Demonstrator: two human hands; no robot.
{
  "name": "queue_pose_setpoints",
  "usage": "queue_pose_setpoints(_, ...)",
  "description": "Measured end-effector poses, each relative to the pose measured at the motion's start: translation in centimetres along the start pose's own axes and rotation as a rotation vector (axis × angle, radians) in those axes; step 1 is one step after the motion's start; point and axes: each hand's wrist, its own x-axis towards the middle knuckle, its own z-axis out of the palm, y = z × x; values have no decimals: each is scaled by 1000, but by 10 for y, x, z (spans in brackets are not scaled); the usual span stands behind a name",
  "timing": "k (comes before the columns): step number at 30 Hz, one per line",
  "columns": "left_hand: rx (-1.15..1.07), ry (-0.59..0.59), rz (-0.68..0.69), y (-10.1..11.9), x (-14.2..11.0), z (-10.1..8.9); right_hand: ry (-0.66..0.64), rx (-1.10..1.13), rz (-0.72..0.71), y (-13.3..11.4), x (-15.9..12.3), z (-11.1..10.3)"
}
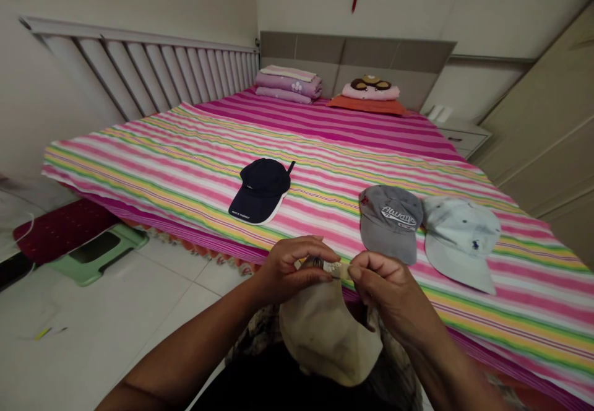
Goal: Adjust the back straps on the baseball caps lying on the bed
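On the striped sheet at the left lies a dark navy cap [262, 189], its brim towards you and its strap end sticking up at the back. Your left hand [297, 268] is nearly closed, thumb and fingers pinching one side of the back strap [332, 268] of a beige cap [325, 330]. That cap hangs below your hands, in front of your lap at the bed's edge. Your right hand [385, 284] is closed in a pinch on the strap's pale end. You seem to be at the step of working this strap; whether it is being joined or undone, I cannot tell. The next move looks to call for a steady left hold and small, lined-up fingertip motion on the right. Further right, a gray cap [392, 222] sits just beside a pale cap [461, 241].
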Motion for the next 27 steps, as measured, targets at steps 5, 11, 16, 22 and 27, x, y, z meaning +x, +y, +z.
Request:
queue_pose_setpoints(5,18,3,38,6,2,1,-16,46,7,-1,-2,4)
queue_pose_setpoints(11,169,31,146,12,4,2,-7,91,4,7,-5,3)
queue_pose_setpoints(16,229,26,147,16,4,2,8,61,-40,8,-5,0)
queue_pose_setpoints(22,230,1,141,18,2,3,-56,136,-6,7,-6,4)
queue_pose_setpoints(27,340,-25,147,21,2,5,-17,151,-18,7,-8,6)
